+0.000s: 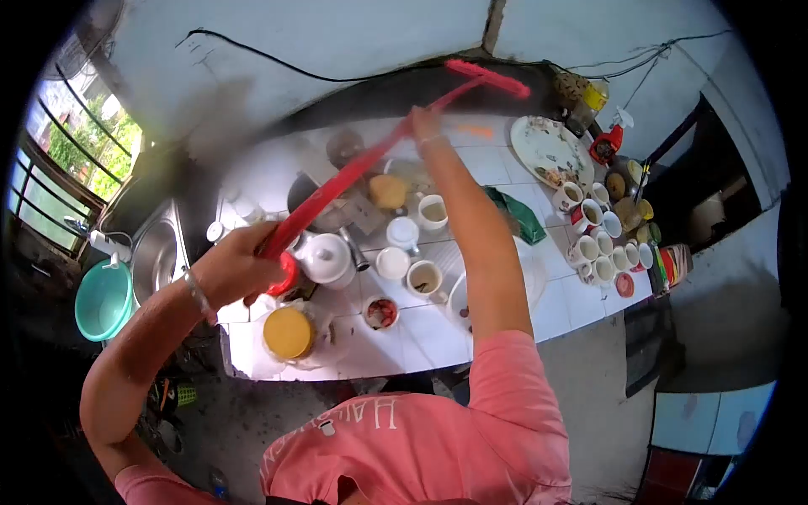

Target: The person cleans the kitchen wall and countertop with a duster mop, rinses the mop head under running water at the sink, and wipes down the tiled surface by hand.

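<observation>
A long red pole (345, 175) runs diagonally over the counter, with a red bristled head (488, 77) at its far end against the back wall. My left hand (244, 265) is wrapped round the near end, above the jars at the counter's left. Farther up the pole, my right hand (423, 124) is closed round it, my arm stretched across the counter. Beneath the pole are a white lidded pot (326, 258), a yellow-lidded jar (288, 332) and several white cups (424, 278).
White tiled counter (412, 341) crowded with dishes. At the right stand several mugs (602, 269), a large oval plate (551, 151) and a red spray bottle (608, 145). A steel sink (157, 257) and green basin (104, 300) are at the left. Black cables cross the wall.
</observation>
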Demonstrator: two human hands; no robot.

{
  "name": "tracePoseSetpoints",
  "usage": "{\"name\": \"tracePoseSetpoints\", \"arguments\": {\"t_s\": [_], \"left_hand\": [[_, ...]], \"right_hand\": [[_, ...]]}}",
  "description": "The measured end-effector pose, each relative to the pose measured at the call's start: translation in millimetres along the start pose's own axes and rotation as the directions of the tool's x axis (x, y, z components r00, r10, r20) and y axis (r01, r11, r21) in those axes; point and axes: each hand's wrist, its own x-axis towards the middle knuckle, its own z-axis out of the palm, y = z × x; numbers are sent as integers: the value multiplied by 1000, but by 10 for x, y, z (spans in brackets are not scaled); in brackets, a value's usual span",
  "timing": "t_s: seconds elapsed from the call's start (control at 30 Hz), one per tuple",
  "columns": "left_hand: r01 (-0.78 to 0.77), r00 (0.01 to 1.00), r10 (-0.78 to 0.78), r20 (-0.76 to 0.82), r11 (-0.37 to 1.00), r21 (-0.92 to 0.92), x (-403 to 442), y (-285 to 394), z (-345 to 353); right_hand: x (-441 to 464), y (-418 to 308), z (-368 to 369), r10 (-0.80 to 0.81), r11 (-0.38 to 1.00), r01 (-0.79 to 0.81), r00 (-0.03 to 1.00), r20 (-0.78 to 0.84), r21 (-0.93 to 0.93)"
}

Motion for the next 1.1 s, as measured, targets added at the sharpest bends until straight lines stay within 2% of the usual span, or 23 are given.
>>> {"name": "tracePoseSetpoints", "arguments": {"t_s": [0.03,0.07,0.1,0.17,0.2,0.23,0.27,0.3,0.4,0.47,0.57,0.63,0.67,0.7,0.73,0.77,0.83,0.9,0.97,1.0,1.03,1.07,1.1], "left_hand": [[-23,999,22,-27,999,-30,158,167,86],[-49,997,45,-59,997,-57,343,313,169],[-54,998,53,-18,994,-97,542,450,220],[-112,992,116,48,989,-93,977,663,428],[-165,983,168,77,985,-44,1218,815,551],[-201,975,210,67,973,-116,1290,917,628],[-239,966,253,55,953,-188,1304,975,701],[-240,970,230,-72,953,-186,1250,1073,767],[-188,972,150,-181,958,-215,1237,1274,448],[-246,946,191,-261,950,-194,1158,1356,0],[-489,806,408,-430,867,-95,842,1558,-793],[-704,562,616,-552,707,72,520,1731,-1157],[-611,323,561,-763,739,285,371,1930,-1053],[-605,161,563,-811,705,370,194,2039,-1104],[-701,88,453,-887,661,268,85,2079,-1038],[-772,103,555,-826,569,286,4,2070,-1040],[-915,151,632,-760,380,134,-28,2077,-1041],[-967,256,604,-755,178,-185,66,2031,-955],[-959,98,766,-635,244,146,431,1917,-856],[-918,33,837,-546,242,316,723,1864,-809],[-852,-10,898,-441,223,473,1024,1823,-753],[-918,12,933,-359,152,366,1281,1851,-660],[-966,33,961,-274,102,239,1539,1880,-567]], "right_hand": [[396,375,-145,-147,970,149,989,25,-193],[530,354,-339,-250,828,283,959,134,-484],[656,321,-534,-348,583,409,907,239,-702],[785,243,-1047,-359,350,424,884,299,-835],[966,423,-1265,-306,517,357,926,221,-778],[1168,634,-1486,-251,666,277,958,142,-693],[1115,590,-1549,-303,526,288,943,140,-800],[1055,535,-1611,-355,373,274,925,137,-886],[941,-161,-1484,-333,140,356,896,295,-924],[1036,-506,-1194,-342,381,373,907,246,-846],[888,-1057,-542,-492,536,447,854,165,-716],[629,-1295,-42,-588,628,527,803,94,-573],[532,-1378,179,-588,677,567,800,119,-469],[441,-1451,327,-585,686,583,798,147,-436],[302,-1593,387,-582,697,597,795,173,-398],[258,-1675,397,-523,697,562,823,221,-444],[151,-1856,221,-425,718,502,865,267,-483],[433,-1603,78,-465,689,512,855,228,-513],[651,-1367,-235,-472,691,508,856,211,-515],[836,-1129,-403,-624,613,588,770,133,-528],[911,-1104,-639,-516,644,513,839,174,-567],[1026,-965,-817,-538,688,506,837,103,-521],[1275,-791,-954,-456,732,443,883,110,-518]]}}
